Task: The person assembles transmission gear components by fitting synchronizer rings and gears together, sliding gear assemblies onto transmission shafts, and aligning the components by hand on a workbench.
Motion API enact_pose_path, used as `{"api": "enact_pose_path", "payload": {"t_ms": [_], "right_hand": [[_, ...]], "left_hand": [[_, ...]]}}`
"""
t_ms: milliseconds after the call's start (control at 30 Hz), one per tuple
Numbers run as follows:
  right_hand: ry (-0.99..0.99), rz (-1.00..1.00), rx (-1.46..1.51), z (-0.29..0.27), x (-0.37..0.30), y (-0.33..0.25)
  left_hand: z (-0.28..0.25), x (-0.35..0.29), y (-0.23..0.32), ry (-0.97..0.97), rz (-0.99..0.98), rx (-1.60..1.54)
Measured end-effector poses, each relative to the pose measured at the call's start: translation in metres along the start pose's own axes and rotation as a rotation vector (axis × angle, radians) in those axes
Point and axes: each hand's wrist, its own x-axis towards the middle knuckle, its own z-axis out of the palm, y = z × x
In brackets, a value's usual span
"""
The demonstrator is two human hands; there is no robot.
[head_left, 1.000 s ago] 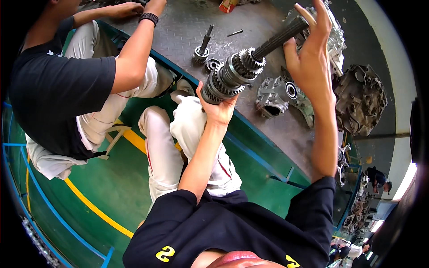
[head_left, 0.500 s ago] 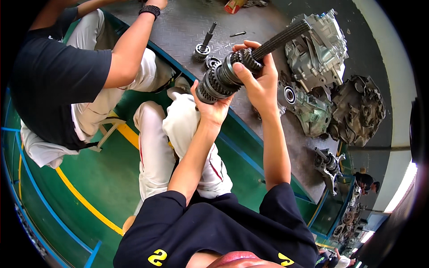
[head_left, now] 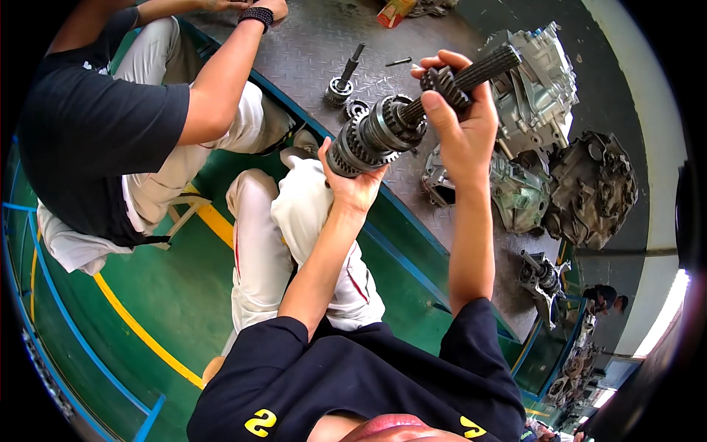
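Note:
My left hand (head_left: 355, 190) is wrapped around the lower end of a gearbox shaft (head_left: 492, 66), under its cluster of gears and rings (head_left: 374, 138). The shaft slants up to the right over the metal bench, its long splined end pointing away. On that splined part my right hand (head_left: 471, 131) grips a dark helical gear (head_left: 444, 88), thumb on the near side and fingers behind. A stretch of bare spline shows between this gear and the cluster. Beyond the cluster, a loose ring gear (head_left: 356, 110) and a smaller shaft with a bearing (head_left: 340, 90) stand on the bench.
A silver gearbox housing (head_left: 541, 85), a greenish casing (head_left: 520, 193) and a dark bell-shaped casing (head_left: 595, 190) sit to the right on the tread-plate bench (head_left: 302, 51). A small gear assembly (head_left: 543, 281) lies near its corner. At left sits a co-worker (head_left: 118, 132).
My right hand has slid the helical gear up the splined shaft, away from the cluster, opening a gap. My left hand stays at the lower end.

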Motion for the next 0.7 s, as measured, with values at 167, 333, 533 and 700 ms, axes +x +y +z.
{"api": "enact_pose_path", "payload": {"t_ms": [167, 333, 533, 700], "right_hand": [[0.025, -0.195, -0.090, -0.003, 0.027, -0.029], [0.126, -0.309, -0.010, -0.008, 0.056, -0.062], [0.252, -0.118, -0.025, -0.048, 0.052, -0.019], [0.282, 0.141, -0.452, -0.043, -0.027, 0.106]], "left_hand": [[-0.018, 0.004, 0.007, -0.047, -0.021, -0.090], [-0.018, 0.003, 0.008, -0.087, -0.049, -0.147], [-0.014, 0.002, 0.011, -0.088, -0.027, -0.116], [-0.004, -0.002, 0.010, 0.001, 0.010, -0.070]]}}
